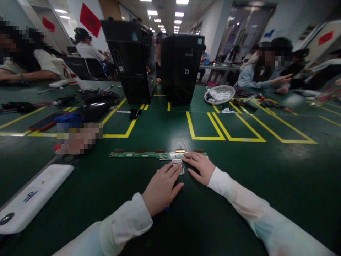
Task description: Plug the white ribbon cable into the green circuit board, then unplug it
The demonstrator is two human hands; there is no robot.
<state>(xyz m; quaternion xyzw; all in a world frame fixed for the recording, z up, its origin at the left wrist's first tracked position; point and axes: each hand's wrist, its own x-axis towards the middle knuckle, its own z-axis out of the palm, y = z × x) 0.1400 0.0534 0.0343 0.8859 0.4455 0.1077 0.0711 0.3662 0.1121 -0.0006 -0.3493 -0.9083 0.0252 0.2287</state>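
A person's two hands work at a long, thin green board (147, 155) lying crosswise on a dark green surface (293, 177), straight ahead. The left hand (162, 183) is palm down, fingers close together and thumb held apart, its fingertips on a white connector (177, 161) at the board's near edge. The right hand (200, 165) has its fingers loosely spread, fingertips at the board's right end, thumb apart. The board's left end sticks out well past the left hand. Plain green spreads out right of the right hand; to the left, a white panel (37, 195) limits the room. Beyond the board, yellow tape (209, 138) marks out boxes, and two black towers (128, 67) stand side by side. Cables (34, 105) lie far left, a white basket (222, 101) right of the towers. People (89, 51) sit around the room under ceiling lights (179, 14).
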